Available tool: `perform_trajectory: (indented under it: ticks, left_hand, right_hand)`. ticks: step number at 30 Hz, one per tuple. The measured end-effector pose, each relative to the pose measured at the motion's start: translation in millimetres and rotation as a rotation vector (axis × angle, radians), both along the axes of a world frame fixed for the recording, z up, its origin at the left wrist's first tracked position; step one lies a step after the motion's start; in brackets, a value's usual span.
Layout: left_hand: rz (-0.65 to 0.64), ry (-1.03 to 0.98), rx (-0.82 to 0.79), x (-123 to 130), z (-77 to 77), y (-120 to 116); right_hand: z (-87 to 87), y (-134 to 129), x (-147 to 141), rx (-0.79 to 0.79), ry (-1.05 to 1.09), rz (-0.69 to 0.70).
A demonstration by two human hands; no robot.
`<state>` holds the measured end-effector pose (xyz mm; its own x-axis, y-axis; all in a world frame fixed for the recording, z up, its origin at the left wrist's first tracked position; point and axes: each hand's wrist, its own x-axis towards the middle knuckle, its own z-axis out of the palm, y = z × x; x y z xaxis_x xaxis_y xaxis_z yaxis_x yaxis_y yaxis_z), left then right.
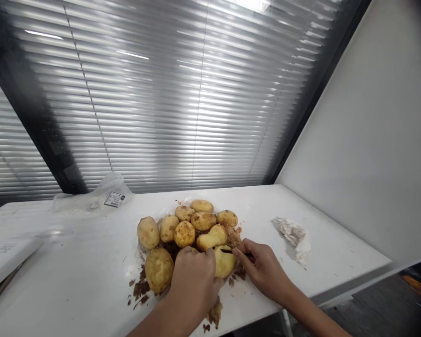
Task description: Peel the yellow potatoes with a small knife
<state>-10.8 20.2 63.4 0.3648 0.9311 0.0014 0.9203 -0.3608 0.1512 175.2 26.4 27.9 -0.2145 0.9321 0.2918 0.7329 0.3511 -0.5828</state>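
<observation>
At the far left, about ten o'clock from the heap of potatoes [196,229], a crumpled plastic bag [91,199] with a small label [114,199] lies on the white table [73,267]. Brown peel scraps [140,289] sit at about seven o'clock, beside a large rough potato [159,270].

The left hand [192,285] is curled closed around a pale yellow potato [225,261] at about five o'clock of the heap, with the potato showing just to the right of the knuckles. The right hand [263,264] is pinched together on a small dark knife [227,251], whose thin end rests on top of that potato, between the two hands.

The potato looks firm, fairly heavy for its size and slippery where it is bare, so it would be safest held around its fat middle, clear of the blade. A crumpled paper towel [294,238] lies at about three o'clock.
</observation>
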Motion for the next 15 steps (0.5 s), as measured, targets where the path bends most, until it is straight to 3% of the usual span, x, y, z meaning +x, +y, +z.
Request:
perform_trajectory:
  ticks: [4, 8, 12, 15]
  left_hand:
    - [-0.008, -0.005, 0.020, 0.0, -0.6, 0.0]
    - [0.000, -0.010, 0.027, -0.1, -2.2, -0.3]
    - [-0.006, -0.004, 0.015, 0.1, -1.7, -0.4]
    - [0.000, 0.003, 0.007, 0.2, 0.2, -0.6]
  right_hand:
    - [6.8, -1.0, -0.5, -0.019, -0.043, 0.066]
    - [12.6, 2.1, 2.5, 0.025, -0.090, 0.003]
    - [18.1, 0.0, 2.4, -0.052, -0.131, 0.112]
    - [22.8, -1.5, 1.6, 0.002, -0.189, 0.031]
